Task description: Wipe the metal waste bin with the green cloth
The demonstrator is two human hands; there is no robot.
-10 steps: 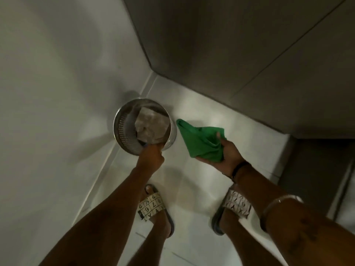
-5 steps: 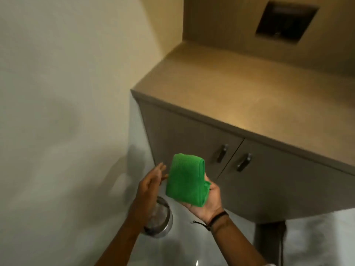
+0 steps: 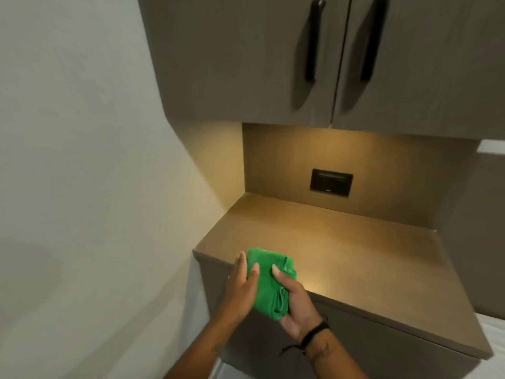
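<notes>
A pale wall (image 3: 82, 160) fills everything to the left of the two hands. The left hand (image 3: 241, 288) comes next, its fingers straight and flat against the left face of the green cloth (image 3: 266, 283), pressing on it rather than curling around it. The cloth itself is folded into a thick pad, sandwiched between both hands, with its hemmed edges and a small loop showing along the side nearest the right palm. The right hand (image 3: 293, 305) cups the cloth from below and to the right, thumb laid across its front, so the fold is pinched in that hand; a dark cord bracelet (image 3: 311, 335) sits at the wrist just behind. Beyond the grip, under and past the cloth, lies the brown countertop (image 3: 341, 255), its near left corner directly behind the fingertips. Further back and to the right of the grip a black socket plate (image 3: 331, 183) is set in the lit rear panel, and above it hang two cabinet doors with long dark handles (image 3: 313, 42). The metal waste bin is out of view.
</notes>
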